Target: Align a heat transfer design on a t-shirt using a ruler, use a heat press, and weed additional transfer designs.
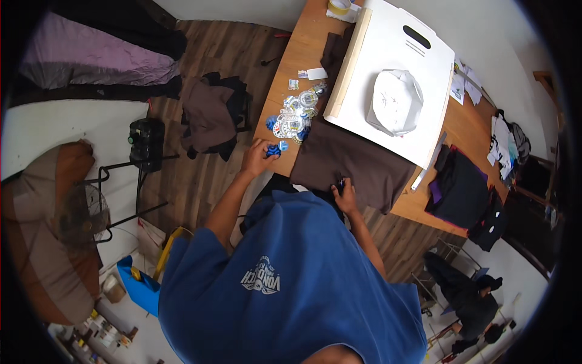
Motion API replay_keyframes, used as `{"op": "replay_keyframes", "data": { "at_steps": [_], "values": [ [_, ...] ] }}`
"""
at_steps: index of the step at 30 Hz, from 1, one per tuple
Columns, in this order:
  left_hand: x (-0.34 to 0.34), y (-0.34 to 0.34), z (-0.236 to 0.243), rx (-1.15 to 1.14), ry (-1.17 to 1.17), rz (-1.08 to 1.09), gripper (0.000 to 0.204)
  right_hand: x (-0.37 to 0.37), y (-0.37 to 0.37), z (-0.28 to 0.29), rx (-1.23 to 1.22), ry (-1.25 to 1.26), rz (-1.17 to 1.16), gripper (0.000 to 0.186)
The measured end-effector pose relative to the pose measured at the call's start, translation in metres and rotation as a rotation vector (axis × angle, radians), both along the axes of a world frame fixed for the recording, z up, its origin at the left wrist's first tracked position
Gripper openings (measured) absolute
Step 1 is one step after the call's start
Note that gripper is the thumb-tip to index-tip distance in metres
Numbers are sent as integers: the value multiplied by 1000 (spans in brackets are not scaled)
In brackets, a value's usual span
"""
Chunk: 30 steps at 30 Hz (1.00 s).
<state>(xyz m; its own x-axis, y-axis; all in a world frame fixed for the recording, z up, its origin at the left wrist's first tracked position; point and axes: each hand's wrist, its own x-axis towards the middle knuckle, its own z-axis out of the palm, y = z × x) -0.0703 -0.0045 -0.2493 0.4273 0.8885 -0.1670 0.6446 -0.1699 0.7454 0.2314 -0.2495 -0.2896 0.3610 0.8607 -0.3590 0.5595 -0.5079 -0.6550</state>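
Observation:
My left hand [257, 159] is at the table's left edge, its fingers closed on a small blue printed cut-out [277, 149]. Just beyond it lies a loose heap of round printed cut-outs [292, 124], mostly white with some blue ones. At the near edge of a folded dark brown cloth [351, 159], my right hand [346, 198] is closed around a small dark tool [341, 182]. The tool's narrow end points away from me over the cloth; its exact kind is too small to tell.
A white board [357, 91] with a handle slot rests partly on the cloth, bearing a crumpled white bag [397, 103]. A metal ruler [428, 162] and dark folded garments [461, 191] lie to the right. Tape [339, 6] sits at the back. Another person [467, 294] is at lower right.

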Motion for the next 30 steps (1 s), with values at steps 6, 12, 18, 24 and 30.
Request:
{"op": "replay_keyframes", "data": {
  "at_steps": [6, 12, 18, 24, 30],
  "values": [
    [-10, 8, -16, -103, -26, -33, 38, -6, -6, -20, -72, -82, -155, 49],
    [-16, 29, 4, 163, -89, -132, 35, -12, -4, -25, -75, -101, -205, 44],
    [25, 61, 74, -253, -513, -124, 36, -31, 27, 1, 258, 267, -292, 26],
    [89, 75, 156, -445, -818, -247, 52, -57, 140, 164, 572, 543, -492, 15],
    [122, 82, 198, -498, -774, -462, 53, -55, 190, 211, 674, 637, -535, 9]
  ]
}}
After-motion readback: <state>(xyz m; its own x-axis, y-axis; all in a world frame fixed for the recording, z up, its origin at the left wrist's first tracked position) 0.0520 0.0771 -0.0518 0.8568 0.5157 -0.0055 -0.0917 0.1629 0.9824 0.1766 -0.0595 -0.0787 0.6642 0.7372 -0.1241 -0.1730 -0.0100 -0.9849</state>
